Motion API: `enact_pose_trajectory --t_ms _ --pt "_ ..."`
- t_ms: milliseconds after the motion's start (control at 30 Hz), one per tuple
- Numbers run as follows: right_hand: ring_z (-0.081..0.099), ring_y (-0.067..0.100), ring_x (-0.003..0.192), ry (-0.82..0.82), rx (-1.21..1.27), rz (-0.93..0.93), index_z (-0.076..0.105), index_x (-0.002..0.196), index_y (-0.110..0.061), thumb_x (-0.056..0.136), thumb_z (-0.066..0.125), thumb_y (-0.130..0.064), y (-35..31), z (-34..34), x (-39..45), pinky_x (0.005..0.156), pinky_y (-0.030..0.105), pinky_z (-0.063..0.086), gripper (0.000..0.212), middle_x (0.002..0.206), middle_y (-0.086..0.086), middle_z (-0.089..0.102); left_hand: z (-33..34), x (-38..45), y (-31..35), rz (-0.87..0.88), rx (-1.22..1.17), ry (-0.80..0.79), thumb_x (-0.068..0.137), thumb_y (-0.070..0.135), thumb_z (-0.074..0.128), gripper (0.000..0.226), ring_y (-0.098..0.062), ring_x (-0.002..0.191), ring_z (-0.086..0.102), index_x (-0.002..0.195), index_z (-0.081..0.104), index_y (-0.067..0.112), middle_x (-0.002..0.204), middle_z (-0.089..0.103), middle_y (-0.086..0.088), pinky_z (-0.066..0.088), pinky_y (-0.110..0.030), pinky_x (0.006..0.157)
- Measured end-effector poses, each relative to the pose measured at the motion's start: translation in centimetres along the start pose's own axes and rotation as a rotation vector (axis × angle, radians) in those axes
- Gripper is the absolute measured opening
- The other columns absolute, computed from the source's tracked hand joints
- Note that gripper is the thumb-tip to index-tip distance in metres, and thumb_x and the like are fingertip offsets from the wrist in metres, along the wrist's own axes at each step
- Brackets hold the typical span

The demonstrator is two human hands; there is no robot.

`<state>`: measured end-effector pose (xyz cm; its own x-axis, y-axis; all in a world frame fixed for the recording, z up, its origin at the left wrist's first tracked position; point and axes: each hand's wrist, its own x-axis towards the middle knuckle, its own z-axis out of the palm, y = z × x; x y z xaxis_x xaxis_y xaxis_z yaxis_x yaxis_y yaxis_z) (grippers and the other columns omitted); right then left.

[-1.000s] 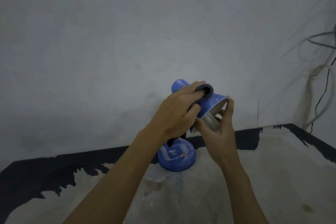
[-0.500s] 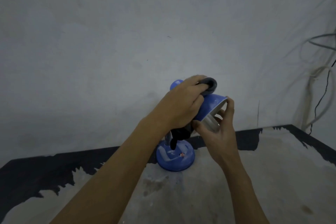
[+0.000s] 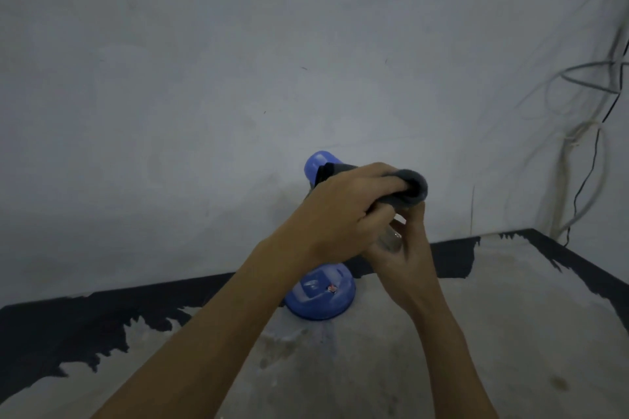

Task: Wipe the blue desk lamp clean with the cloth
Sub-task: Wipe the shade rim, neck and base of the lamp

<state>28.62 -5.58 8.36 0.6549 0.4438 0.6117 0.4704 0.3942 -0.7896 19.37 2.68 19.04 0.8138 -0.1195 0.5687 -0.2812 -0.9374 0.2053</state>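
Note:
The blue desk lamp stands on the worn tabletop near the wall, its round base below my hands and the rounded back of its head showing above them. My left hand grips a dark grey cloth and lies over the top of the lamp shade, hiding most of it. My right hand holds the shade from the front and below, fingers curled at its rim. The lamp's neck is hidden behind my hands.
The lamp stands close to a grey wall. Loose cables hang down the wall at the right corner. The tabletop is pale and scuffed with a black painted border at the back and right edge.
My left hand has slid the cloth forward and to the right over the top of the shade, now covering it. My right hand stays on the shade's front.

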Motion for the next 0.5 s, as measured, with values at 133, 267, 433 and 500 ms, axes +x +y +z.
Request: enact_pose_trajectory --t_ms 133,267,433,500 --pt "0.062 0.010 0.123 0.008 -0.011 0.011 0.017 0.157 -0.035 0.077 0.079 -0.045 -0.1 -0.4 0.0 0.098 0.041 0.056 0.102 0.134 -0.017 0.059 -0.4 -1.7 -0.7 0.060 0.025 0.085 0.088 0.007 0.043 0.044 -0.016 0.105 0.064 0.125 0.066 0.007 0.127 0.066 -0.002 0.053 -0.035 0.090" --pt "0.064 0.006 0.117 0.017 -0.041 0.033 0.019 0.154 -0.039 0.076 0.083 -0.030 -0.1 -0.8 0.1 0.094 0.035 0.058 0.101 0.115 -0.037 0.058 0.1 -3.2 -2.7 0.018 0.069 0.166 0.093 0.000 0.046 0.043 -0.024 0.104 0.063 0.133 0.060 0.002 0.134 0.061 -0.008 0.052 -0.030 0.090" --pt "0.064 0.014 0.113 0.041 -0.044 0.048 0.017 0.153 -0.041 0.078 0.085 -0.019 -0.1 -0.2 0.2 0.095 0.038 0.057 0.103 0.126 -0.020 0.053 0.2 -2.5 -4.1 -0.080 0.136 0.167 0.097 0.005 0.038 0.045 -0.021 0.114 0.053 0.139 0.052 0.003 0.140 0.047 -0.010 0.044 -0.024 0.098" --pt "0.063 0.014 0.114 0.054 -0.054 0.051 0.016 0.152 -0.044 0.075 0.086 -0.023 -0.1 -0.2 0.2 0.095 0.036 0.056 0.107 0.119 -0.030 0.052 0.1 -1.4 -4.5 -0.071 0.167 0.203 0.096 0.003 0.041 0.040 -0.022 0.120 0.050 0.132 0.058 0.000 0.138 0.043 -0.014 0.042 -0.025 0.104"
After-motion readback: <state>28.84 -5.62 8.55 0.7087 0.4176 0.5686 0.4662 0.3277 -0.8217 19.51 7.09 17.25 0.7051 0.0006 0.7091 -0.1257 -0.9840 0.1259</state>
